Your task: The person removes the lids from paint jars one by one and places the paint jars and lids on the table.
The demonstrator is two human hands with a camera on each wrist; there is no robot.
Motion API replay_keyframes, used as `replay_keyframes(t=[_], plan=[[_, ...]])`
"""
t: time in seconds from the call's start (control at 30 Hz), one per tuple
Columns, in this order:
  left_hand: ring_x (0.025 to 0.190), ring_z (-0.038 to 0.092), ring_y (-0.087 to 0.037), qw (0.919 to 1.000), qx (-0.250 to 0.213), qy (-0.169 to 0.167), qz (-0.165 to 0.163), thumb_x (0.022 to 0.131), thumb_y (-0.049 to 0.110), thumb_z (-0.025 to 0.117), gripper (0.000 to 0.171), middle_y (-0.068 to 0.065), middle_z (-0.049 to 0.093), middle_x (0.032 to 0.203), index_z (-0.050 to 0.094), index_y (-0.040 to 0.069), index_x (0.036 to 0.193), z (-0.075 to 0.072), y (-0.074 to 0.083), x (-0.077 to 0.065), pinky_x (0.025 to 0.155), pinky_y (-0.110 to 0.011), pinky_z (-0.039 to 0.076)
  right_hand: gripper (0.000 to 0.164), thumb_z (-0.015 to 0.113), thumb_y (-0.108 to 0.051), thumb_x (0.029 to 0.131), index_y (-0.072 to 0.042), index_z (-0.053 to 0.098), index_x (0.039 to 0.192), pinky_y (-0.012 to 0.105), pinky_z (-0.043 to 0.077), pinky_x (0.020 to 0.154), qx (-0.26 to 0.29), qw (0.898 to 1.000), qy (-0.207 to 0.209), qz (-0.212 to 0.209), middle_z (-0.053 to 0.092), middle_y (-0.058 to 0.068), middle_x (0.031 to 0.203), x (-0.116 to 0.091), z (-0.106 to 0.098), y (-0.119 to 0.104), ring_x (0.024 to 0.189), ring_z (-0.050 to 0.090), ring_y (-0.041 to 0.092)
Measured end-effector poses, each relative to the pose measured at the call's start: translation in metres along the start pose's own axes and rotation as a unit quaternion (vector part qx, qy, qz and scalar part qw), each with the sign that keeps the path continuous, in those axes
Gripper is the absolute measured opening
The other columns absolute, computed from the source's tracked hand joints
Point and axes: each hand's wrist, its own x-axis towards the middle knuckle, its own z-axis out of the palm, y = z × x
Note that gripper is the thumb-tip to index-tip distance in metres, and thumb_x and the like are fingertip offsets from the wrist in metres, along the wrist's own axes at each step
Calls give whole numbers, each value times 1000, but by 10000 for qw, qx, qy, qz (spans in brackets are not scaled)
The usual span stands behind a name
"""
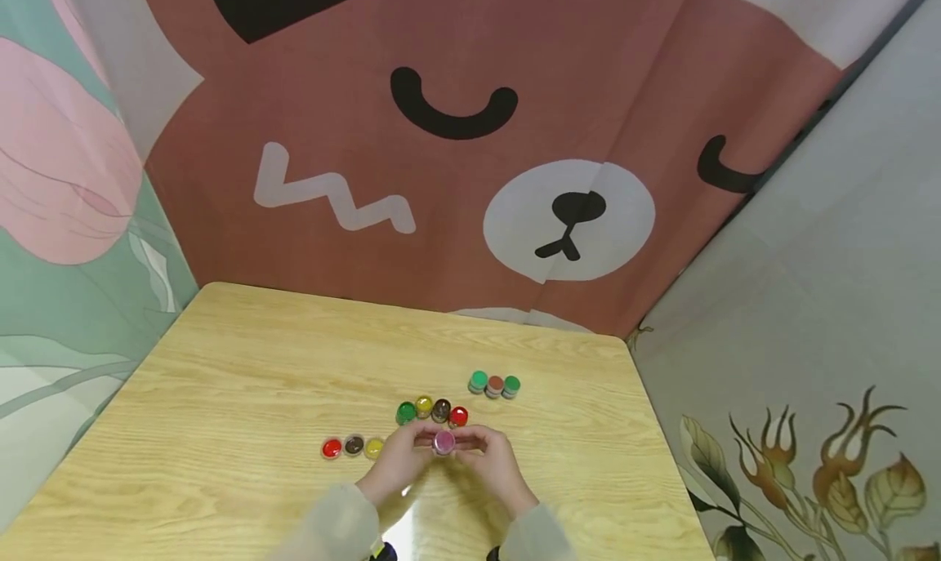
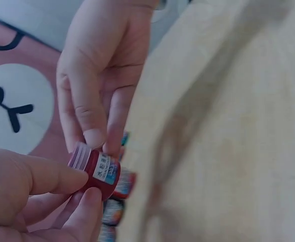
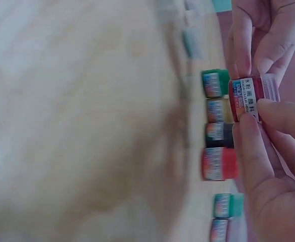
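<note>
A small gouache paint jar (image 1: pixel 444 443) with a pinkish top is held between both hands over the near part of the table. My left hand (image 1: pixel 403 456) pinches it from the left, and my right hand (image 1: pixel 494 463) grips it from the right. In the right wrist view the jar (image 3: pixel 245 98) shows a dark red body, a white label with printed characters and a clear ribbed lid. Just beyond the hands, a green jar (image 1: pixel 407 412), a yellow jar (image 1: pixel 424 406), a dark brown jar (image 1: pixel 441 410) and a red jar (image 1: pixel 459 416) stand in a close row.
Left of the hands sit another red jar (image 1: pixel 332 447), a brown jar (image 1: pixel 354 444) and a yellow jar (image 1: pixel 374 447), the last beside the left hand. Farther back on the right, green and brownish-red lidded jars (image 1: pixel 496 385) stand together. A curtain (image 1: pixel 331 251) hangs behind the wooden table (image 1: pixel 243 381).
</note>
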Motion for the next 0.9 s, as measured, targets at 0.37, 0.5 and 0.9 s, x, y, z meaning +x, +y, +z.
replay_keyframes(t=[0.37, 0.5, 0.9], plan=[[100, 68, -36, 9995, 150, 171, 208, 80, -18, 63, 36, -23, 68, 108, 62, -14, 116, 26, -35, -9, 89, -42, 59, 31, 70, 17, 81, 9, 70, 111, 27, 61, 79, 694, 9956, -71, 619, 73, 17, 101, -13, 9, 25, 93, 70, 25], [101, 67, -37, 9983, 422, 157, 374, 81, -14, 66, 35, -23, 66, 110, 64, -12, 116, 25, -42, -9, 91, -44, 58, 30, 69, 16, 82, 8, 70, 110, 25, 61, 79, 620, 9965, -70, 549, 73, 16, 102, -13, 9, 29, 94, 70, 25], [117, 60, -46, 9980, 439, -83, 451, 85, -11, 66, 45, -32, 57, 125, 58, -11, 129, 22, -45, -8, 96, -39, 56, 34, 76, 10, 81, 6, 69, 115, 21, 59, 81, 373, 9991, -130, 157, 71, 15, 106, -13, 10, 42, 95, 68, 21]])
